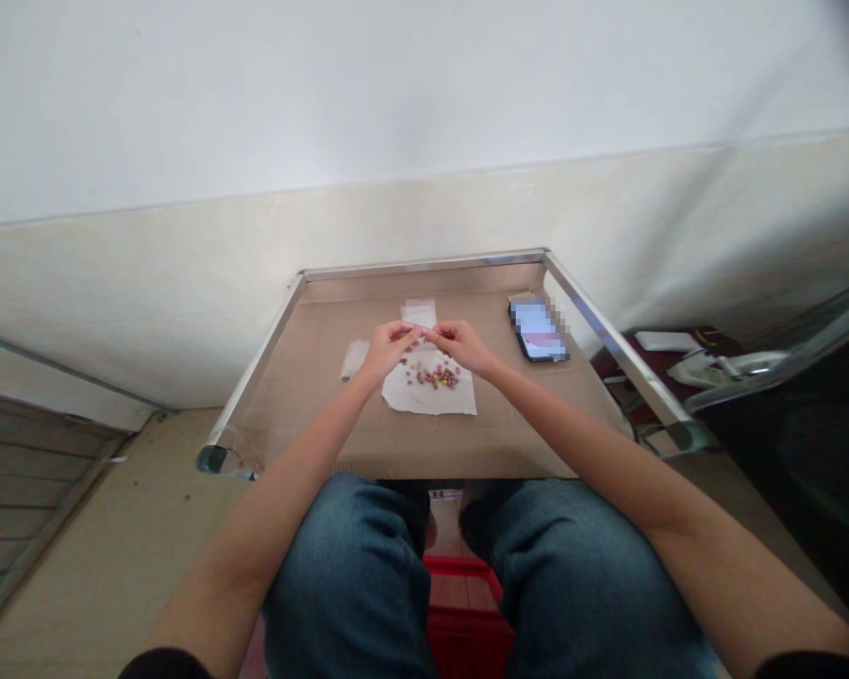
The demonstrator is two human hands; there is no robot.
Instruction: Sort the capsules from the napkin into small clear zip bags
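Observation:
My left hand [388, 347] and my right hand [465, 343] meet above a white sheet [431, 391] on the brown tabletop [311, 377]. Both hands pinch a small clear plastic bag [422, 332] between their fingertips. On the white sheet lies a heap of several small pink, brown and yellow beads [437, 375], just below my hands. Another clear bag [419, 311] lies behind my hands, and a third [355, 358] lies left of my left wrist.
A phone [539, 330] with a lit screen lies at the table's right rear. The table has a metal frame [255, 363] and stands against a wall. A red crate [467, 622] sits on the floor between my knees. Clutter lies low at the right [686, 354].

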